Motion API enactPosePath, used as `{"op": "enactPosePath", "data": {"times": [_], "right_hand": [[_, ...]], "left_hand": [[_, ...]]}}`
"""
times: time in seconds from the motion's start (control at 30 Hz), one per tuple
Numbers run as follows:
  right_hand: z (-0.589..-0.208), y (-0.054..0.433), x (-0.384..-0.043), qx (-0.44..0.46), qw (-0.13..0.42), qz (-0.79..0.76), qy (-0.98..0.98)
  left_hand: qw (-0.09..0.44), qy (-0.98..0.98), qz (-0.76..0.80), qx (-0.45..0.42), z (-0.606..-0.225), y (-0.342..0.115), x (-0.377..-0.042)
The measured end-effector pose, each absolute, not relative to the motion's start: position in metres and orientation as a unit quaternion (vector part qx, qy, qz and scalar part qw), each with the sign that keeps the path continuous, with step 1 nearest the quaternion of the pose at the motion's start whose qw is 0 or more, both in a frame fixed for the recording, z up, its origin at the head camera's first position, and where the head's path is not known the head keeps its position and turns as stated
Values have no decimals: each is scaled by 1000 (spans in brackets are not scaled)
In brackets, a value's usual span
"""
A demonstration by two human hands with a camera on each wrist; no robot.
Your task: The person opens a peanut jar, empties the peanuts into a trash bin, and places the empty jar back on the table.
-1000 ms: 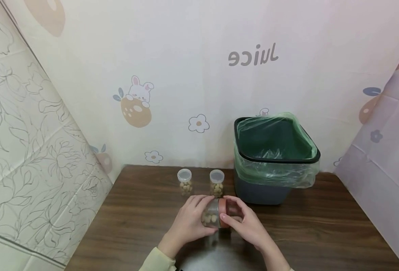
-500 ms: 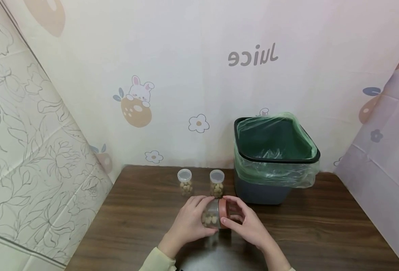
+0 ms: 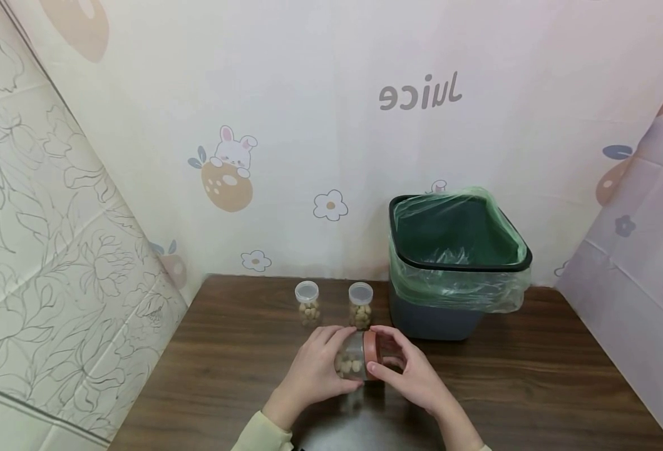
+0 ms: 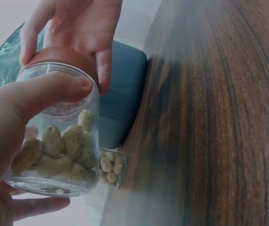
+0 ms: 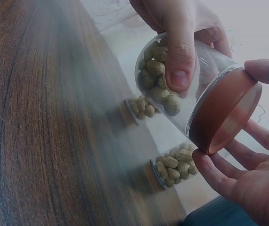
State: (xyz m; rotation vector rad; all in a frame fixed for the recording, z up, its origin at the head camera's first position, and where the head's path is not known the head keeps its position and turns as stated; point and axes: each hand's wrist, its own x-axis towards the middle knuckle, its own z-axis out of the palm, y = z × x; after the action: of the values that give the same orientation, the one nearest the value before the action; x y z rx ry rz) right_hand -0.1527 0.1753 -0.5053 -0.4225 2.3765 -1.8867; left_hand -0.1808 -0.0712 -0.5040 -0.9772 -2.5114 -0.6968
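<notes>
Head view: what comes first on the left?

"A small jar [image 3: 307,304] with a pale cap, upright on the table [image 3: 241,351]. Nearer the person, the left hand [image 3: 317,369] curls round a larger jar [image 3: 352,349] held sideways, peanuts [image 4: 63,146] inside."

"Next?"

"Another jar [image 3: 360,304], upright just beyond the held one; then the reddish lid [image 3: 371,355] on the larger jar's right end."

"And the grip there?"

"The right hand [image 3: 412,376] pinches that lid between thumb and fingertips."

"Does the larger jar touch the table?"

"I can't tell. Furthest right stands a bin [image 3: 435,319] with a green liner [image 3: 461,289]."
</notes>
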Motion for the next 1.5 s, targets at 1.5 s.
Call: {"op": "enactPosePath", "data": {"times": [1.5], "right_hand": [[-500,166,-149,-78,14,-580,811]], "left_hand": [[202,-882,-244,-348,-504,-71,-182]]}}
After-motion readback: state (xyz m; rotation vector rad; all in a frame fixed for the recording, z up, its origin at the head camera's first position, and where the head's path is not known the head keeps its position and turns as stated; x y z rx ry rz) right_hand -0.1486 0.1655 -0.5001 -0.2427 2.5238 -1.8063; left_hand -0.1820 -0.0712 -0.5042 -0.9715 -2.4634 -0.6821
